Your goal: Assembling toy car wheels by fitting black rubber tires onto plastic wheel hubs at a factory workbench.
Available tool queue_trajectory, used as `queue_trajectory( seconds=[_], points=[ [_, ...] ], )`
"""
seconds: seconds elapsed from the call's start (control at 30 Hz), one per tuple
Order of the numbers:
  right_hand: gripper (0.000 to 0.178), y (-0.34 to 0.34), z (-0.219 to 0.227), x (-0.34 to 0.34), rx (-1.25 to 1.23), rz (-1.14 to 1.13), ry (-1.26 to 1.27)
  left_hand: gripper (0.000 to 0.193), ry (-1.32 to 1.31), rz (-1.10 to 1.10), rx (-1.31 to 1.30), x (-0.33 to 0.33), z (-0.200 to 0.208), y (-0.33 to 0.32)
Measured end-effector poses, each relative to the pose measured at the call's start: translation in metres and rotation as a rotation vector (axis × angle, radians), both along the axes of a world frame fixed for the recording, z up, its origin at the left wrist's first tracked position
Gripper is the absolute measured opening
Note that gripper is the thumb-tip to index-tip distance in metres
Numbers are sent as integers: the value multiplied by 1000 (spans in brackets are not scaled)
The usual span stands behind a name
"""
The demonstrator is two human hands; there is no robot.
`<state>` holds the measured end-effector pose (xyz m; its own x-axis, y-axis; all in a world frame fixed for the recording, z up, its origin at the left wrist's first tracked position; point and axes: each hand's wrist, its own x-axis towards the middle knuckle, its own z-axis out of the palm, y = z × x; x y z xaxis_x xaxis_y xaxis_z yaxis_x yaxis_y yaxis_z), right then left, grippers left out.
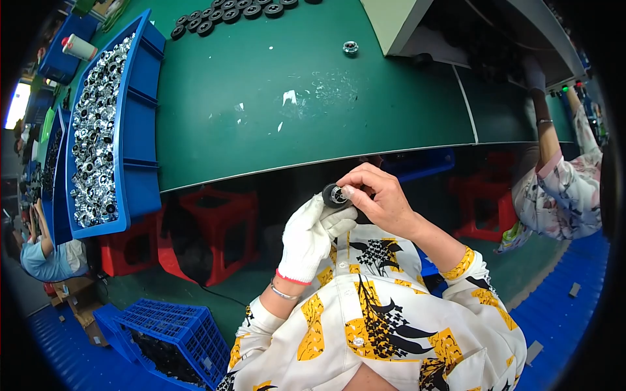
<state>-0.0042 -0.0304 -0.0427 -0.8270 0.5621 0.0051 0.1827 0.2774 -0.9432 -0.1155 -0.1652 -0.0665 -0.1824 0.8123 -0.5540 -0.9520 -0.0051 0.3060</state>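
Observation:
My left hand (306, 238), in a white knitted glove with a red cuff edge, grips a round black wheel-like part (330, 198) in front of my chest. Set at the middle of that part is a small shiny chrome piece (338, 193). The thumb and fingers of my bare right hand (385, 199) are closed on the chrome piece; my fingertips partly cover it, so I cannot tell how deep it sits. Both hands are on my side of the green table's edge.
A long blue bin (140, 124) heaped with chrome pieces (101, 130) stands on the green table (228, 143) at left. Several black round parts (252, 11) lie in rows at the far side. One chrome piece (351, 48) sits alone near a pale machine housing (398, 29). Red stools (218, 228), a blue crate (173, 335) and co-workers (561, 186) surround me.

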Motion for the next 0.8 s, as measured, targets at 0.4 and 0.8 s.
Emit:
queue_trajectory(
  seconds=[0.4, 0.8],
  points=[
    [13, -3, 0, -1, 31, 10, 19, 32, 67, 4, 16, 0, 0, 0],
    [14, -3, -6, 2, 53, 14, 69, 40, 217, -1, 10, 2, 3, 0]
  ],
)
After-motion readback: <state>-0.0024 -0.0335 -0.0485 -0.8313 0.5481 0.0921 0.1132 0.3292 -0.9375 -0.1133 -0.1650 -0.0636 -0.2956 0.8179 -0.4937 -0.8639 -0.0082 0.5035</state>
